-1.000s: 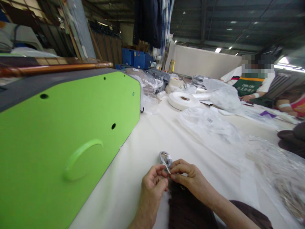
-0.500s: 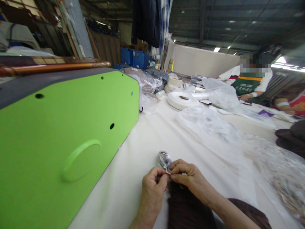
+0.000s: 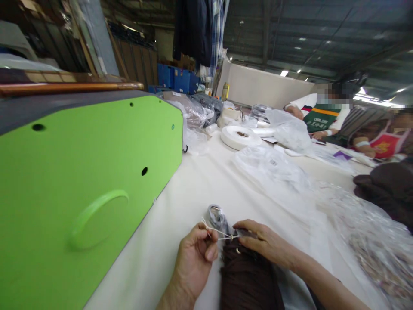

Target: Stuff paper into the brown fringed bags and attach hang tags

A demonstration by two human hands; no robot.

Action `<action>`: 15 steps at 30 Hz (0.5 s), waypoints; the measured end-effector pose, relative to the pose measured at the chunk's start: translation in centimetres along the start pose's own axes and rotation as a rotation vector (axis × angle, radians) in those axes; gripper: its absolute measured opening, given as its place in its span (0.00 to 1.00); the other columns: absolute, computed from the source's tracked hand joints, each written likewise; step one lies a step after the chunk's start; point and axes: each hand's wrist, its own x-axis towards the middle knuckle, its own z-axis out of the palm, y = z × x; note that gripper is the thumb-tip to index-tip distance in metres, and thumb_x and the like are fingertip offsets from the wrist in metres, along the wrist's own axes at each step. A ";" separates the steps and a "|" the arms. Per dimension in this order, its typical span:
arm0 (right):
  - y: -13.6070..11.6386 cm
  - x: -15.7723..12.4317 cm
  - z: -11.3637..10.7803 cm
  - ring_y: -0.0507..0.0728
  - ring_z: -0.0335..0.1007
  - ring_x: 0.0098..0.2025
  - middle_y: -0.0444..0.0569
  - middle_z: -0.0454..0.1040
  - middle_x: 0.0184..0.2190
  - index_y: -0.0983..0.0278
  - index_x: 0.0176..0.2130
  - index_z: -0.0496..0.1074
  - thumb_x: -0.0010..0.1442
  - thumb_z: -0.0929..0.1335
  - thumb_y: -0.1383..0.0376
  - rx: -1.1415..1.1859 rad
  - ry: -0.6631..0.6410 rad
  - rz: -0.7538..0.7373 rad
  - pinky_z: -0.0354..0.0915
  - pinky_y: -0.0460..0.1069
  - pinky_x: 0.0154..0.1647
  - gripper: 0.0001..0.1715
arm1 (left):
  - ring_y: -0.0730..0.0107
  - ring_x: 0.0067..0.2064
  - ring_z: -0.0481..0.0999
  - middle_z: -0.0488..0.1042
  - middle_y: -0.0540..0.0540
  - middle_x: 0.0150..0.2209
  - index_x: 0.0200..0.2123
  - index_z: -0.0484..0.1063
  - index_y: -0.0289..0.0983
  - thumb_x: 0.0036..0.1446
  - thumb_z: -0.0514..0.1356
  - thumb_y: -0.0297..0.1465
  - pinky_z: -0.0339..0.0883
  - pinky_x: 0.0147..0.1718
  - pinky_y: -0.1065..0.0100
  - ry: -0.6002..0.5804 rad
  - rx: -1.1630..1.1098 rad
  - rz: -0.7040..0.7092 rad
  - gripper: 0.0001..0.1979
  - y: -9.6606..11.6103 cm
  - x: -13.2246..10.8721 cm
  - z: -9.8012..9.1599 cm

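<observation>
A green machine [image 3: 80, 181] walls off the whole left side, close beside the left hand [image 3: 195, 258]. Between it and the plastic bags [image 3: 274, 170], a bare strip of counter [image 3: 200, 172] lies open as far as the white roll [image 3: 240, 137]. A taut string [image 3: 219, 232], pinched by the left hand and the right hand [image 3: 264, 241], bars the gap between them. A small packet [image 3: 217, 215] lies just beyond it and a brown garment [image 3: 248, 280] beneath. Crinkled wrap [image 3: 371, 232] and dark cloth [image 3: 387, 189] crowd the right.
</observation>
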 end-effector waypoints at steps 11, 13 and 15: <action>-0.5 0.6 -2.2 0.50 0.57 0.23 0.40 0.63 0.19 0.64 0.23 0.67 0.45 0.67 0.66 -0.087 0.043 0.065 0.51 0.45 0.23 0.04 | 0.86 0.14 0.53 0.62 0.56 0.16 0.22 0.64 0.34 0.36 0.64 0.32 0.40 0.15 0.75 -0.009 0.491 0.049 0.11 -0.9 -0.8 0.5; -1.2 0.5 -2.6 0.49 0.57 0.22 0.39 0.63 0.19 0.63 0.26 0.68 0.44 0.67 0.66 -0.060 0.042 0.087 0.51 0.44 0.22 0.04 | 0.85 0.13 0.54 0.63 0.56 0.15 0.22 0.63 0.35 0.38 0.63 0.33 0.40 0.15 0.75 -0.010 0.536 0.045 0.11 -1.0 -0.8 0.5; -1.8 0.2 -2.6 0.49 0.57 0.22 0.39 0.64 0.19 0.63 0.29 0.68 0.44 0.67 0.63 0.061 0.008 0.130 0.51 0.44 0.22 0.08 | 0.85 0.13 0.55 0.65 0.54 0.16 0.22 0.63 0.35 0.39 0.62 0.33 0.41 0.15 0.75 -0.010 0.561 0.036 0.11 -0.9 -0.8 0.5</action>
